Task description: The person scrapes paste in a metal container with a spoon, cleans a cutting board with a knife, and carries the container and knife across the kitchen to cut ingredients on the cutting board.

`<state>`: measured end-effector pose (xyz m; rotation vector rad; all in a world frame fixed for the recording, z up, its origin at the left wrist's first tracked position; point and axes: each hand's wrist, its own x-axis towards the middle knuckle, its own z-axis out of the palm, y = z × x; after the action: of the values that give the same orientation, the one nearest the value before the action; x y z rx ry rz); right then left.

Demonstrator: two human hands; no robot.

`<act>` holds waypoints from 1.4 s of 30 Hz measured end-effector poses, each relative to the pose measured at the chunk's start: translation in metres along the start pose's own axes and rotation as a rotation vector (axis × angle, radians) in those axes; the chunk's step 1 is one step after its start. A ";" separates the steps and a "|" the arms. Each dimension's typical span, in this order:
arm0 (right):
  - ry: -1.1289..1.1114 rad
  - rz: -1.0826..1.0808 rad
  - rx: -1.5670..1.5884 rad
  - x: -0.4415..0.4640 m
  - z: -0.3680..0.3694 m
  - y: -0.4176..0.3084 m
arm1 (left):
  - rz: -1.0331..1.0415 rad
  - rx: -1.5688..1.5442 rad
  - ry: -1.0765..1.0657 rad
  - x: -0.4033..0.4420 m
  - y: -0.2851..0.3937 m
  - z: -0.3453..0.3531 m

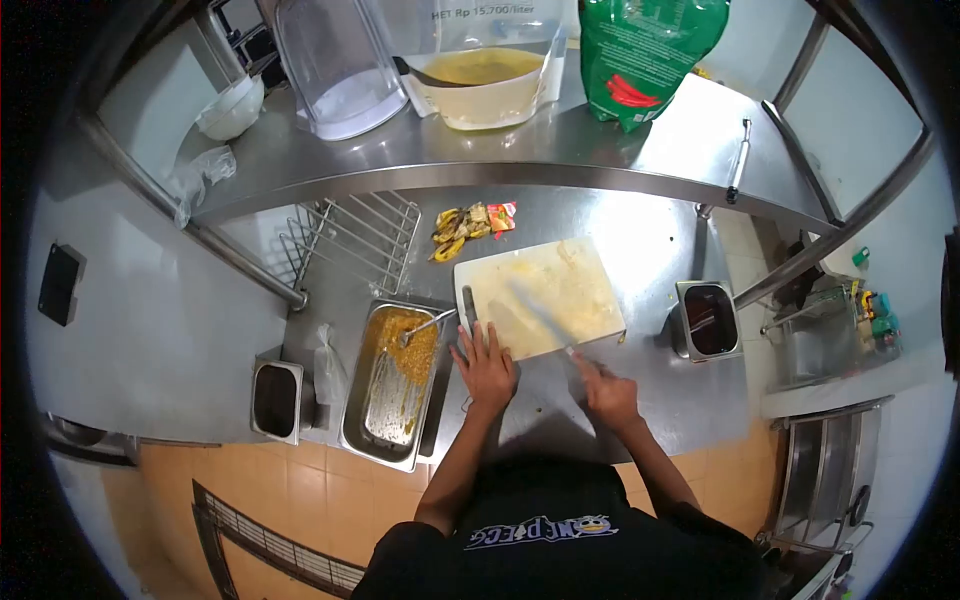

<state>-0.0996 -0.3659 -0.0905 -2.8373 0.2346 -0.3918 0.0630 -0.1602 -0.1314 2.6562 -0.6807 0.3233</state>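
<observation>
My left hand [487, 372] lies with its fingers spread at the lower left edge of a white cutting board [590, 280], its fingertips on the board. My right hand [608, 392] grips a knife [540, 312] by the handle. The blade is smeared by motion and slants up and left over the board, which bears yellowish stains. Left of my left hand stands a steel pan [375, 400] partly filled with an orange-brown chunky mixture [412, 345], with a metal spoon [430, 325] resting in it. Banana peels [458, 232] lie behind the board beside a small red packet [502, 218].
A wire rack [365, 240] stands at the back left. Small steel containers stand at the left [277, 400] and right [708, 320]. Overhead, a steel shelf [560, 150] holds a pouch of yellow liquid [490, 75], a green bag [650, 60] and a clear container [340, 70].
</observation>
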 end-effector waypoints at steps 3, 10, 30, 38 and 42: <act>-0.079 0.086 -0.116 -0.003 -0.007 0.021 | -0.002 -0.024 -0.010 0.000 -0.003 0.002; 0.084 0.272 -0.082 0.008 0.000 0.048 | 0.024 0.042 -0.049 0.001 -0.004 0.003; -0.193 0.085 -0.204 0.032 0.001 0.031 | 0.121 -0.026 -0.151 -0.001 -0.006 -0.006; 0.073 -0.016 0.101 -0.004 0.006 0.039 | 0.099 -0.019 -0.168 -0.002 -0.001 -0.007; -0.149 0.060 -0.083 -0.020 -0.007 0.030 | 0.085 -0.059 -0.147 0.000 -0.002 -0.009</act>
<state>-0.1242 -0.3925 -0.0976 -2.9156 0.3123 -0.1604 0.0627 -0.1549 -0.1237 2.6185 -0.8368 0.1295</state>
